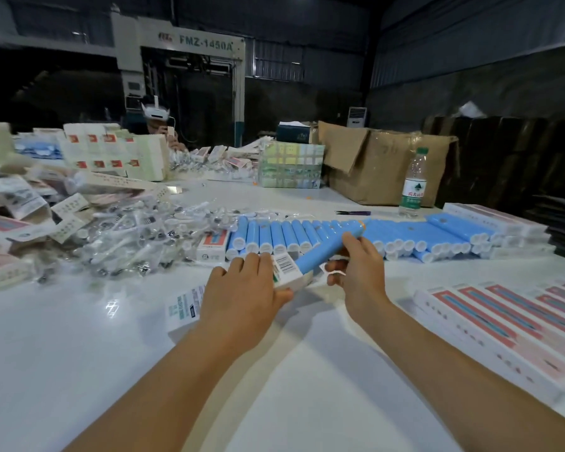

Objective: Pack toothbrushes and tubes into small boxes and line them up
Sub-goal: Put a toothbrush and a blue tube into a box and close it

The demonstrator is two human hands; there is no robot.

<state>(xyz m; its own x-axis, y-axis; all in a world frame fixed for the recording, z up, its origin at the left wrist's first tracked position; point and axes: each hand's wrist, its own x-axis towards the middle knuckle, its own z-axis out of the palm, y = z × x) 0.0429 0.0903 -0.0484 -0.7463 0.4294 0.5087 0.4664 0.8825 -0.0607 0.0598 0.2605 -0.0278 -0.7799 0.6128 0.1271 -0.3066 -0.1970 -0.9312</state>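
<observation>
The person was partway through loading one box: the left hand (245,282) gripped a small white carton (286,272), fingers curled over its top and thumb underneath, holding it just above the desk (79,353) with the open end turned toward the blue tube (331,247). The right hand (356,265) pinched that tube along its barrel, thumb on top and fingers curled below, and the tube's lower end sat at or just inside the carton's mouth; I could not tell how far it had gone in. The tube looked smooth, matte and rigid, a plain cylinder with an orange band near its far end. Beyond the carton lay a row of matching blue tubes (274,234) with white caps facing the person, packed side by side. To the left of the carton a loose heap of toothbrushes (137,236) in crinkly clear sleeves spread over the glossy white desk. To the carton's right, finished flat boxes (503,324), pink and white card, lay lined up edge to edge. A second printed carton (181,309) lay just beneath the left wrist. The next move, as I judged it, called for sliding the tube straight along the carton's axis while the left hand kept the mouth square, since thin card would buckle if the tube went in crooked.
</observation>
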